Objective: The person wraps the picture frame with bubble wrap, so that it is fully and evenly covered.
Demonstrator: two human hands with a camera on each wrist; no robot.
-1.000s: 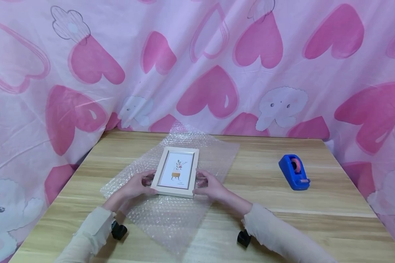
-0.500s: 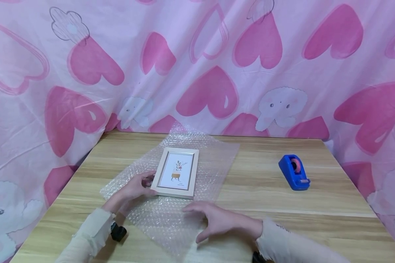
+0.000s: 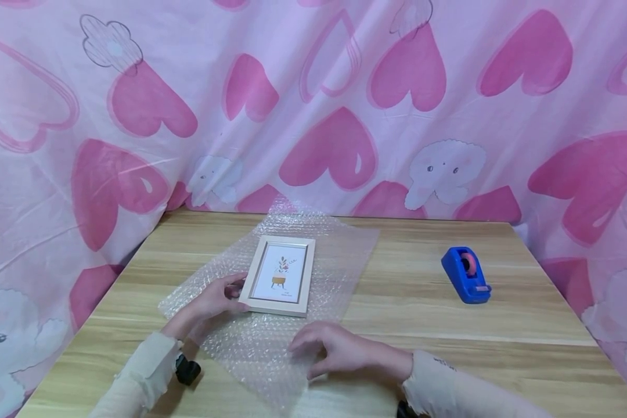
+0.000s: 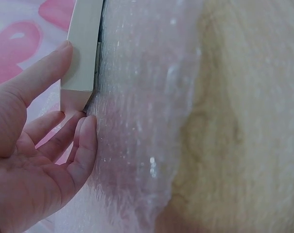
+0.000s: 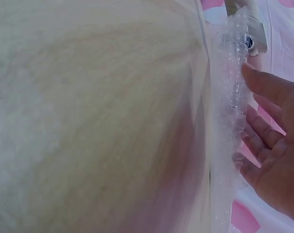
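A pale picture frame with a potted-plant print lies face up on a sheet of clear bubble wrap, set diagonally on the table. My left hand holds the frame's near left corner; in the left wrist view the thumb presses on the frame edge and the other fingers bend in at the corner. Below the frame, my right hand hovers over the right near part of the wrap, fingers loosely bent. In the right wrist view its fingertips are right at the wrap's edge, thumb and fingers apart.
A blue tape dispenser with a pink roll stands on the right of the wooden table. Behind the table hangs a pink curtain with hearts. Each wrist wears a black camera, the left one showing near the sleeve.
My right hand has let go of the frame's right side and come down toward the near part of the bubble wrap, its fingers drawing slightly closer together. The left hand and the frame stay put.
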